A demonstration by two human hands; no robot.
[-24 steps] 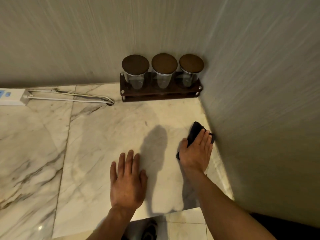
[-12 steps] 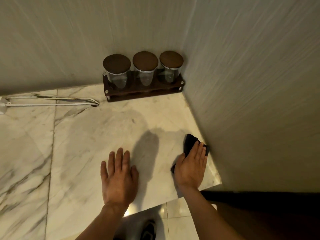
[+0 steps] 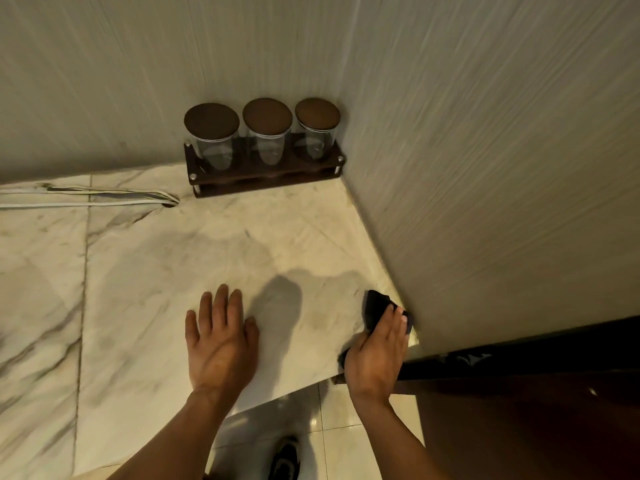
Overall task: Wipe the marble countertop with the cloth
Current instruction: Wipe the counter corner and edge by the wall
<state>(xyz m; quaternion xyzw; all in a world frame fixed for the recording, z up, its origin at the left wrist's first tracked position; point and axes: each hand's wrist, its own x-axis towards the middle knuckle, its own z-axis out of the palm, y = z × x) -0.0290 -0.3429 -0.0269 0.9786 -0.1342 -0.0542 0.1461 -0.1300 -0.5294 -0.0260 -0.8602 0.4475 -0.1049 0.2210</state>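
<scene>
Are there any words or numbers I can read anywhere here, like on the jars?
None can be read.
The three jars, their dark lids and their rack carry no label.
The cloth, the marble countertop and the walls show no writing.

Jar rack [image 3: 266, 176] in the tabletop's [image 3: 145, 278] far right corner, cables [image 3: 86, 197] to its left, cloth [image 3: 375, 308] against the right wall, under the right hand [image 3: 375, 355], left hand [image 3: 220, 341] flat beside it

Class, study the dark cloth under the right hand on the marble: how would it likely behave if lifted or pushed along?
The dark cloth is bunched and folded under the right hand, so it is probably floppy and would droop when lifted. It looks thin, so likely light. Pushed flat, it should slide easily on the smooth marble countertop.
</scene>
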